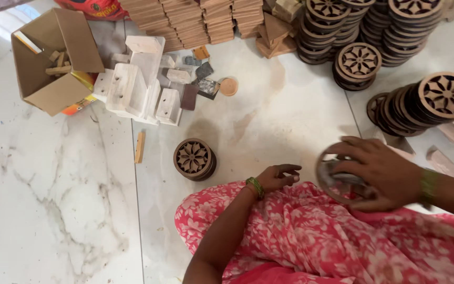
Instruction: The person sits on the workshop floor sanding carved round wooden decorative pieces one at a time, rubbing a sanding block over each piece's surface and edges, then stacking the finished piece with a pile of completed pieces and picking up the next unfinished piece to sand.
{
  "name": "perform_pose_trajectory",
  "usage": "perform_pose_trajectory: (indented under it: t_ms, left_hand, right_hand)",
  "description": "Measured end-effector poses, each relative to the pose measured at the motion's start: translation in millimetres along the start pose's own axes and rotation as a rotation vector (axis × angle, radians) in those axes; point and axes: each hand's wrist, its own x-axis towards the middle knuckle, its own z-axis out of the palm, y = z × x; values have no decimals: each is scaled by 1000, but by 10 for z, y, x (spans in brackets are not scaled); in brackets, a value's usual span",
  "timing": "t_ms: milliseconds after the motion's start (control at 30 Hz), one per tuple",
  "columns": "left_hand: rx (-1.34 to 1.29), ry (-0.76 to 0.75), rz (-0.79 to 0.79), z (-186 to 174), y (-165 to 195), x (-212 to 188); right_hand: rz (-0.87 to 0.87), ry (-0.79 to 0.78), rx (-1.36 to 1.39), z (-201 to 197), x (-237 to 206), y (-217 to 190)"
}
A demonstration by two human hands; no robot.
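Observation:
My right hand [382,171] grips a round carved wooden disc [334,179] with a flower cut-out, held over my lap, which is covered in pink floral cloth [321,242]. The disc is blurred. My left hand [279,176] rests on my knee with its fingers loosely curled and nothing in it; a green bangle sits on the wrist. A short stack of the same carved discs [194,159] stands on the marble floor just left of my left hand.
Several stacks of carved discs [395,26] fill the far right, one stack [426,102] toppled sideways. Piled wooden slats [185,21] lie at the back. An open cardboard box [53,58], pale wooden blocks [137,87], and a loose stick [140,146] sit on the left.

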Motion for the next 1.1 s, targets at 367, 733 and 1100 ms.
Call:
perform_pose_trajectory:
  t_ms: [367, 733, 1100]
  left_hand:
    - [-881, 242, 37, -281, 162, 43]
    - [-246, 491, -127, -148, -36, 142]
    - [829, 544, -164, -133, 42, 341]
  right_hand:
    - [-5, 350, 81, 1130, 1612, 383]
    - [868, 783, 1302, 1996, 1530, 604]
    - [110, 848, 397, 1782, 1635, 208]
